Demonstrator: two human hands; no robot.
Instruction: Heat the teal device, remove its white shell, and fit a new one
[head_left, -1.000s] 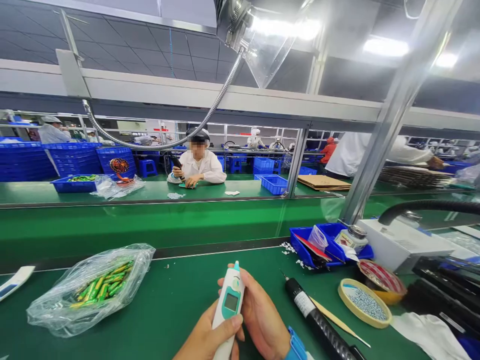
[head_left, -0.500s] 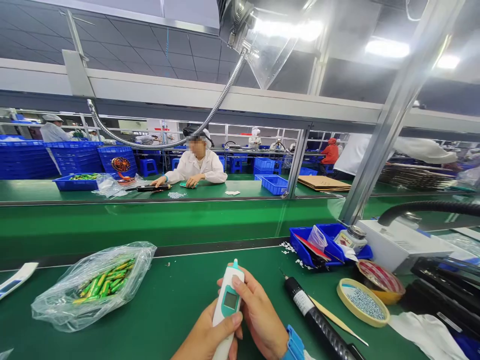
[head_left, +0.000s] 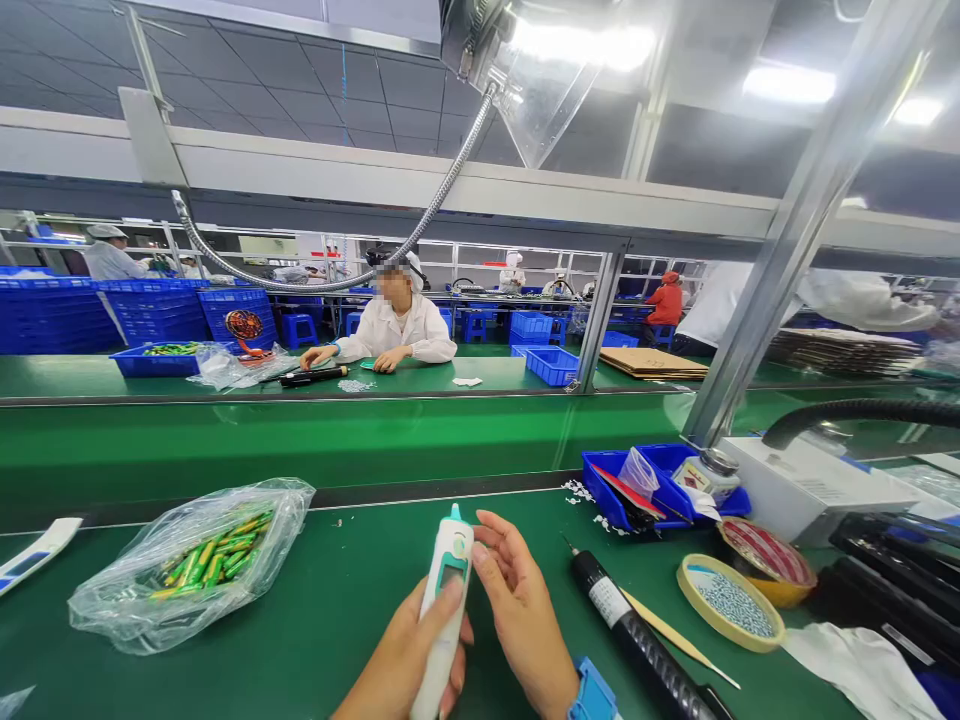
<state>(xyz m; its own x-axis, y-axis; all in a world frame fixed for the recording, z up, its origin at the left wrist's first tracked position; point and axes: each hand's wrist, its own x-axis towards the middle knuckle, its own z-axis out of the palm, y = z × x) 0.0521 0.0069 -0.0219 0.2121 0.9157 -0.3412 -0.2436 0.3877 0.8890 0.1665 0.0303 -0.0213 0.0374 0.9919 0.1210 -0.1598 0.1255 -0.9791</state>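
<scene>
A white and teal ear thermometer [head_left: 442, 590] stands tilted over the green bench, tip pointing away from me. My left hand [head_left: 409, 645] is closed around its body, with the thumb across the small screen. Just right of its upper end is my right hand [head_left: 525, 610], fingers apart and slightly curled; whether a fingertip still touches the casing I cannot tell. A blue band circles my right wrist. To the right of that hand lies a black electric screwdriver [head_left: 637, 630], beside a pale yellow stick-like tool [head_left: 682, 640].
A clear bag of green batteries [head_left: 214, 560] lies at left. On the right are a round dish of small screws [head_left: 731, 600], blue bins [head_left: 622, 490], a white box-shaped machine [head_left: 810, 490] and a white cloth [head_left: 855, 660]. A co-worker [head_left: 397, 320] sits across the green bench.
My right hand has come off the thermometer's upper part and opened to its right. The thermometer has shifted slightly left and turned in my left hand, whose thumb now covers the screen.
</scene>
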